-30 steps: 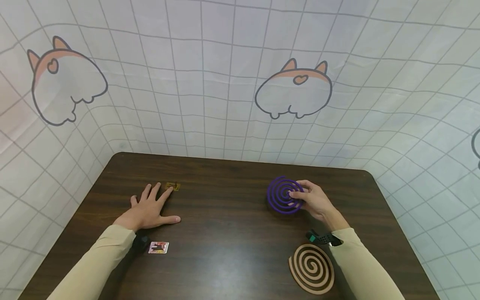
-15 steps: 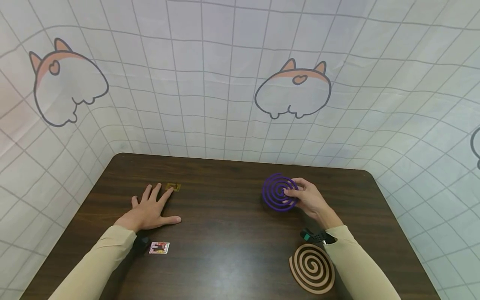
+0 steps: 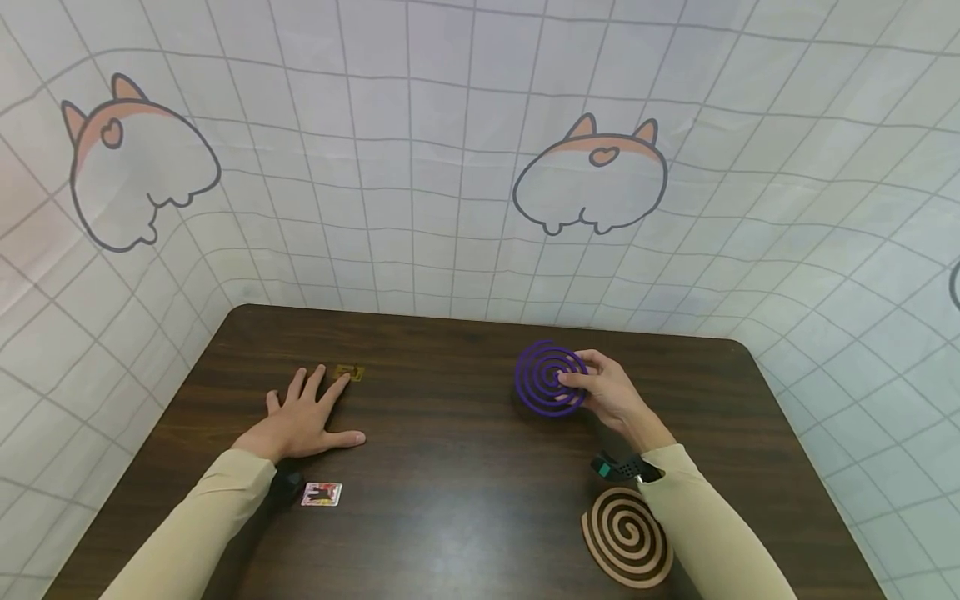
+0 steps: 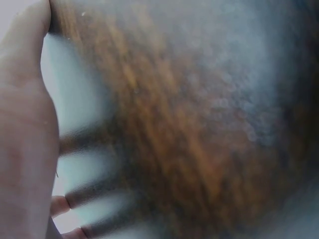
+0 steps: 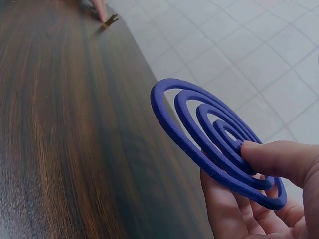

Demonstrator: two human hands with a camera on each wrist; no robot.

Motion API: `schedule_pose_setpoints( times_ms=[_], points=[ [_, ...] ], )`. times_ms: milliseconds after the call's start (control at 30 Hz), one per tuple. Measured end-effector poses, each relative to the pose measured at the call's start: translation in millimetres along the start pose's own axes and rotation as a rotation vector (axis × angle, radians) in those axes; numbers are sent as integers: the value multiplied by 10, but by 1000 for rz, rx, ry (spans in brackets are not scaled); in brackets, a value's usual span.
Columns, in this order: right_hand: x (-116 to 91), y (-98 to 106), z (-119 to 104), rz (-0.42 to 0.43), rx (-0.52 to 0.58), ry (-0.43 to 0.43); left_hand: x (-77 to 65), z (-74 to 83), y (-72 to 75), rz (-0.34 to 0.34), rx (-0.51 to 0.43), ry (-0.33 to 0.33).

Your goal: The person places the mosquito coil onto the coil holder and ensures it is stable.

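Observation:
My right hand (image 3: 611,393) holds a purple mosquito coil (image 3: 553,377) above the right half of the table. In the right wrist view the thumb presses the coil near its centre while the other fingers support it from behind; the coil is tilted. My left hand (image 3: 294,427) lies spread on the table at the left, fingers straight. Its index fingertip meets a small gold metal coil stand (image 3: 350,372), whose upright prong shows in the right wrist view. The left wrist view shows mostly blurred wood beside the hand.
A tan mosquito coil (image 3: 627,533) lies near the right forearm, whose sleeve covers its edge. A small printed card (image 3: 322,494) is beside the left wrist. Behind the dark wooden table (image 3: 450,450) hangs a white gridded curtain (image 3: 420,167) with cartoon prints.
My right hand has moved left and slightly away from me, carrying the purple mosquito coil. The left hand stays in place on the table.

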State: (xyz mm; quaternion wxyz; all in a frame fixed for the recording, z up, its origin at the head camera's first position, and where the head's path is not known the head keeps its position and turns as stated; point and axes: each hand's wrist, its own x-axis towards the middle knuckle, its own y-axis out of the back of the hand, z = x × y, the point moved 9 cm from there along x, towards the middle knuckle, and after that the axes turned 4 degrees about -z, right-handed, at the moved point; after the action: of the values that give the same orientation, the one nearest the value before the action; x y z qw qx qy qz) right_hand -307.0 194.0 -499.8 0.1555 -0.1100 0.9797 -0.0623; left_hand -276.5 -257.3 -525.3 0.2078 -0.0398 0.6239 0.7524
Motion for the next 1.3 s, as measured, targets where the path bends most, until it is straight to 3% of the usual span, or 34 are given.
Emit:
schedule_pose_setpoints(
  times_ms=[1300],
  points=[
    [164,-418,50,9,99,1,0,-9,-1,4,-11,0]
  ],
)
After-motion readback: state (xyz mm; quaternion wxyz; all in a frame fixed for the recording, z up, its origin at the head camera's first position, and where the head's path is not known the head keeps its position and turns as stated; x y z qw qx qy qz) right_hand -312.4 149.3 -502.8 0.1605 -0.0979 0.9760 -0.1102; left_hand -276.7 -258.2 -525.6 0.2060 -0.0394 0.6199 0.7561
